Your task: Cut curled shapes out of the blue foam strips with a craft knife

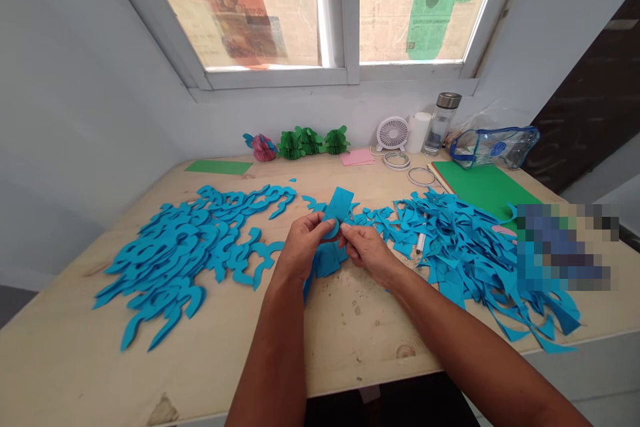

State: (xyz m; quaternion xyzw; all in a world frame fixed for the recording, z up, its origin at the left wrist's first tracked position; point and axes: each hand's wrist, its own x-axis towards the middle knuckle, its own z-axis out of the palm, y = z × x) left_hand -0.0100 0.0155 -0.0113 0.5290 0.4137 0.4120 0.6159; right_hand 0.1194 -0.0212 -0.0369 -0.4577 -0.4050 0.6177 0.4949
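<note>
Both my hands meet above the middle of the wooden table [75,347]. My left hand [301,243] and my right hand [367,249] each pinch the lower end of a blue paper piece [338,205], which stands up between them. Left of the hands lies a spread of cut blue curved shapes [185,250]. To the right is a heap of blue paper scraps [465,247], and a few more blue pieces [327,260] lie under my hands.
Along the back wall stand pink and green paper ornaments [300,143], a small white fan [393,133], a bottle [440,123], tape rolls [397,160] and a clear pouch [493,145]. Green sheets [483,187] lie at back right, another green sheet [219,167] at back left, pink paper [357,157] mid-back.
</note>
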